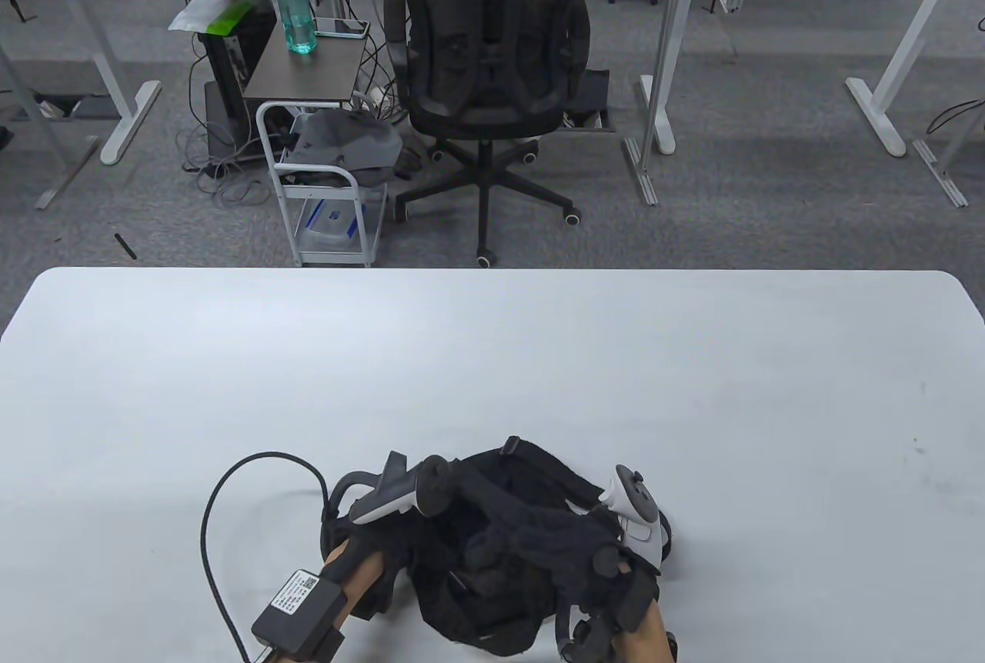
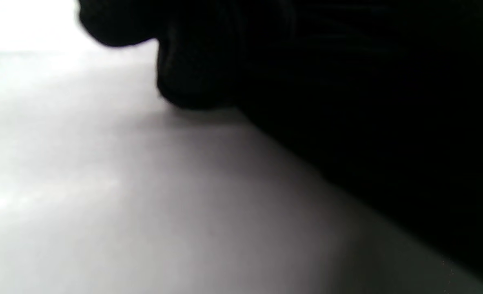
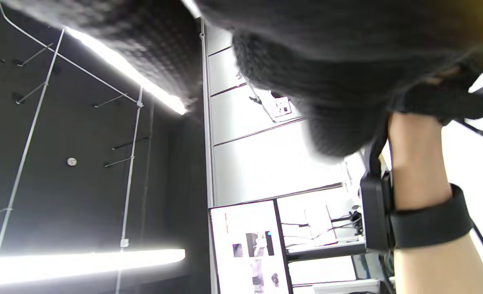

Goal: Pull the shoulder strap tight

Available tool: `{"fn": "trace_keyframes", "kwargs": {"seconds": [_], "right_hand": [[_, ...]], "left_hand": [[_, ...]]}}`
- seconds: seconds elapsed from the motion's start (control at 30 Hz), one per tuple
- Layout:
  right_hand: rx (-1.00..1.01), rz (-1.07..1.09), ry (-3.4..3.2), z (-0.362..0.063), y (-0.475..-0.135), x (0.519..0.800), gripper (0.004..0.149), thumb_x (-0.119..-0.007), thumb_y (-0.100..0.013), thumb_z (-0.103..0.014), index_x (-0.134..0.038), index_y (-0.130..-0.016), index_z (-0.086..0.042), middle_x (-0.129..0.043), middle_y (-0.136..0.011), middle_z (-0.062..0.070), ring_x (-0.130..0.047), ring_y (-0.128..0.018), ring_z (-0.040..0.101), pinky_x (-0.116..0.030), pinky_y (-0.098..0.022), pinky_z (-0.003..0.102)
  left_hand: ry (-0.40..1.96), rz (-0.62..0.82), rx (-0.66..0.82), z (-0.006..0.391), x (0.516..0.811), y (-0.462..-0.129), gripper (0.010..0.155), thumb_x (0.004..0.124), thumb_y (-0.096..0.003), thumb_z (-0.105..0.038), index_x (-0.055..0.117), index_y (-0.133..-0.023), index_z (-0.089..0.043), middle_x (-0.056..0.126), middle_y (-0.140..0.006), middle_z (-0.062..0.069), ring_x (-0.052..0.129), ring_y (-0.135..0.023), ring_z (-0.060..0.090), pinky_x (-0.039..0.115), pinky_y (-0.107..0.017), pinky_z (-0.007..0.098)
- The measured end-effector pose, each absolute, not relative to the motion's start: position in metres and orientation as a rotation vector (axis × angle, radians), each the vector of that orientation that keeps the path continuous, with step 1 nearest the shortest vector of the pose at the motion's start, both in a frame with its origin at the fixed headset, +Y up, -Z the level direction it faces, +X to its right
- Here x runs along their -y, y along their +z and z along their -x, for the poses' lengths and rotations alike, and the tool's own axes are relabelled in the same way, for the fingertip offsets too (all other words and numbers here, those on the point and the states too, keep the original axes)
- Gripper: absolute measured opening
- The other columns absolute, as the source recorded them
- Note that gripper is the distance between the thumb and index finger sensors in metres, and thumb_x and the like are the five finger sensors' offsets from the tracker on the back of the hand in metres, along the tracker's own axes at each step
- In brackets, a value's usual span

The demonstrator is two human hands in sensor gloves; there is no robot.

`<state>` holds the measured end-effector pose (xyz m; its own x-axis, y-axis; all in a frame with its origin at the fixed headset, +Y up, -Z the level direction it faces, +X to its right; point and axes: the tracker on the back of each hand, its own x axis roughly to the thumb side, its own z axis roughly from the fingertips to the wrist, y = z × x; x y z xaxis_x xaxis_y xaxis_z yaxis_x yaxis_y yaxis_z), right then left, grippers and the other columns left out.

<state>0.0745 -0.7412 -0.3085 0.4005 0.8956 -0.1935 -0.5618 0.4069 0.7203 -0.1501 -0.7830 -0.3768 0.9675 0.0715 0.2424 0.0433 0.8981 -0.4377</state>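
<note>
Far left of table view: black cable (image 1: 215,532) looping over the white surface (image 1: 492,355), running down to a labelled black box (image 1: 298,609) strapped on the left forearm. Just right of it: left hand (image 1: 385,532) at the left edge of a black bag (image 1: 492,548), tracker on its back angled up and to the right. Fingers lost against black fabric; grip cannot be told. Left wrist view: dark gloved fingers (image 2: 192,57) hanging from the top edge, just above the pale surface; rest of frame a black mass, unreadable.

Centre: bag lying crumpled near the bottom edge of the surface, between the two hands. Shoulder strap not separable from the rest of the black fabric.

Right: right hand (image 1: 616,563) on the bag's right side, white tracker (image 1: 637,513) standing above it. Fingers apparently curled into the fabric; exact hold not visible. Right wrist view tipped on its side: dark fabric close across the top, bare forearm (image 3: 421,179) with a black wristband (image 3: 429,224), ceiling lights behind.

Beyond the surface: black office chair (image 1: 492,63), green water bottle (image 1: 296,1) on a side stand.
</note>
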Motion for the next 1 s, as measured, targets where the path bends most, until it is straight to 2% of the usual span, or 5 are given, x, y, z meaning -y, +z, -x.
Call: {"fn": "trace_keyframes", "kwargs": {"seconds": [0.17, 0.53, 0.6, 0.77, 1.0], "right_hand": [[-0.757, -0.578, 0.973, -0.069, -0.304, 0.745, 0.079, -0.080, -0.051, -0.046, -0.068, -0.084, 0.025, -0.084, -0.075, 0.043, -0.111, -0.028, 0.019, -0.094, -0.029, 0.042], [-0.688, -0.696, 1.067, -0.068, -0.303, 0.735, 0.068, -0.079, -0.051, -0.046, -0.079, -0.076, 0.017, -0.051, -0.104, 0.034, -0.067, -0.089, 0.056, -0.051, -0.062, 0.070], [-0.668, -0.682, 1.103, -0.069, -0.305, 0.735, 0.066, -0.079, -0.051, -0.045, -0.081, -0.073, 0.017, -0.059, -0.100, 0.037, -0.076, -0.085, 0.054, -0.044, -0.062, 0.071], [-0.785, -0.705, 1.261, -0.062, -0.300, 0.735, 0.070, -0.077, -0.053, -0.045, -0.079, -0.069, 0.022, -0.077, -0.080, 0.044, -0.107, -0.045, 0.032, -0.076, -0.053, 0.053], [-0.921, -0.714, 1.695, -0.040, -0.290, 0.740, 0.071, -0.078, -0.050, -0.042, -0.082, -0.066, 0.028, -0.078, -0.078, 0.049, -0.107, -0.042, 0.038, -0.075, -0.052, 0.054]], "left_hand": [[0.022, 0.554, 0.231, 0.151, 0.786, -0.393, 0.115, 0.084, -0.0141, -0.072, 0.039, -0.101, -0.013, 0.080, -0.074, -0.018, 0.097, -0.055, 0.011, 0.083, -0.038, 0.027], [-0.073, 0.568, 0.206, 0.145, 0.790, -0.419, 0.114, 0.087, -0.0158, -0.068, 0.033, -0.102, -0.017, 0.075, -0.076, -0.020, 0.093, -0.062, 0.012, 0.081, -0.041, 0.028], [-0.077, 0.576, 0.203, 0.146, 0.792, -0.424, 0.114, 0.087, -0.0161, -0.068, 0.032, -0.103, -0.018, 0.075, -0.076, -0.020, 0.092, -0.063, 0.012, 0.080, -0.042, 0.028], [-0.068, 0.631, 0.181, 0.147, 0.795, -0.437, 0.113, 0.087, -0.0156, -0.068, 0.033, -0.102, -0.018, 0.076, -0.074, -0.020, 0.092, -0.064, 0.013, 0.080, -0.043, 0.030], [-0.104, 0.633, 0.171, 0.146, 0.800, -0.451, 0.113, 0.087, -0.0157, -0.067, 0.034, -0.102, -0.018, 0.076, -0.071, -0.021, 0.092, -0.062, 0.012, 0.080, -0.044, 0.030]]}}
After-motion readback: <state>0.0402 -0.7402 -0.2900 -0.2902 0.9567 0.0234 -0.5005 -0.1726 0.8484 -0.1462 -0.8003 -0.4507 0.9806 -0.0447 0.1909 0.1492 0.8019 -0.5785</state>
